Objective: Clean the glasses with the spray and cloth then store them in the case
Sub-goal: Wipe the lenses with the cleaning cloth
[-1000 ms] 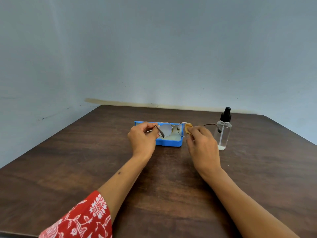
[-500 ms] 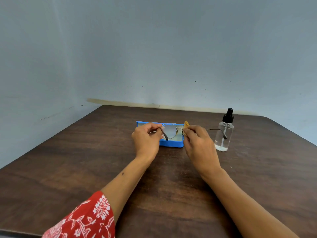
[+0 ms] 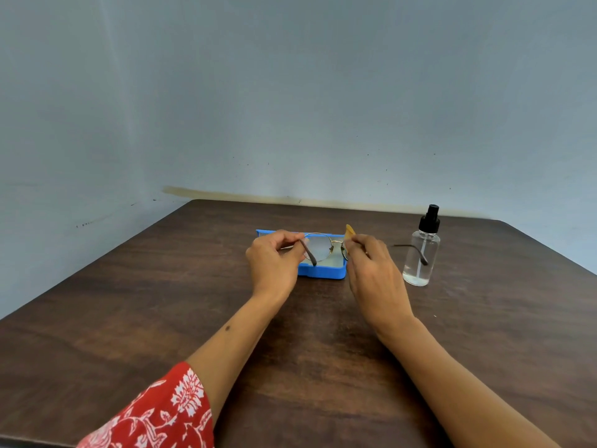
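looking down at the dark wooden table (image 3: pixel 161 318), i take the scene from biggest to smallest. the table fills the lower half, pushed into a corner of pale wall. my two forearms reach toward twelve o'clock, with a red flowered sleeve (image 3: pixel 155 415) at about seven.

the blue case (image 3: pixel 323 272) lies open near the middle of the table, at twelve from my hands, with a pale lining showing inside. the spray bottle (image 3: pixel 421 253) stands upright at about two o'clock from the case, near it but apart, black nozzle on top and some clear liquid left in it.

my left hand (image 3: pixel 274 260) pinches the glasses (image 3: pixel 318 247) at their left hinge, holding them up over the case; one temple arm hangs down by my fingers, the other sticks out toward three o'clock in front of the bottle. my right hand (image 3: pixel 371 270) is curled round the small yellow cloth (image 3: pixel 350 231), fingers closed on it at the right lens, a corner of it poking up above my knuckles.

my judgement: the wiping is under way on the right lens. i cannot tell whether the left lens is done, nor whether spraying is finished. still left, i'd say: finishing the lenses, folding the temple arms, laying the glasses in the case. no lid shows that i can make out.
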{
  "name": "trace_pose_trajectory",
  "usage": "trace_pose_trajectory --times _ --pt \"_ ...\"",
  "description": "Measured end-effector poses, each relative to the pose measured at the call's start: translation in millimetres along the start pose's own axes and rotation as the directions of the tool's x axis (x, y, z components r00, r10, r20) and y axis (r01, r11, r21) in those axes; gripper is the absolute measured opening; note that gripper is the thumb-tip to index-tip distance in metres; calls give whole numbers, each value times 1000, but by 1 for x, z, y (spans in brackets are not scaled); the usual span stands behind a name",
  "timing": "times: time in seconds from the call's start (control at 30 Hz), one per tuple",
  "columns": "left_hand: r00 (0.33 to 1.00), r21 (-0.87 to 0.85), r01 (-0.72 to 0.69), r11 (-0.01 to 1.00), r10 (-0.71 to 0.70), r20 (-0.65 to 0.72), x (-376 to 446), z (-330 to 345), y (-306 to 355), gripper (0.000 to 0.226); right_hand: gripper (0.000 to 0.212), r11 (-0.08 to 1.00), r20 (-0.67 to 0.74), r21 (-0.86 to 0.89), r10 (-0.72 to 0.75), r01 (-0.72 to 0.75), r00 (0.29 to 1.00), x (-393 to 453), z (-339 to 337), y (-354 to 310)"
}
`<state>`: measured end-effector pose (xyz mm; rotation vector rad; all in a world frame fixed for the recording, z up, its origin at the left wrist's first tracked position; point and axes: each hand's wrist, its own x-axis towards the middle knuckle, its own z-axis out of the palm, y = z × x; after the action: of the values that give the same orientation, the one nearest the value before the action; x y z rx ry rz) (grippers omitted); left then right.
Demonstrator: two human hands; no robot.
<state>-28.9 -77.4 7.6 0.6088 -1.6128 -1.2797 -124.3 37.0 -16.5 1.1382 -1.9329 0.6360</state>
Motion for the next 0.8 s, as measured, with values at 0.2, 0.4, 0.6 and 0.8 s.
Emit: trace_pose_trajectory --times 0.2,0.4,0.6,0.8 --pt "999 7 -17 1000 17 -42 1 -2 1 10 34 998 38 -51 28 -26 999 0 0 0" --pt "998 -27 -4 1000 2 -61 4 -7 4 16 29 993 2 -71 91 -91 996 -1 1 5" --pt "994 -46 -20 999 15 -109 4 -7 6 28 15 999 -120 38 21 -16 993 1 -7 1" --pt "992 -13 -33 999 31 -126 6 -8 4 29 19 987 -291 158 5 43 957 4 -13 0"
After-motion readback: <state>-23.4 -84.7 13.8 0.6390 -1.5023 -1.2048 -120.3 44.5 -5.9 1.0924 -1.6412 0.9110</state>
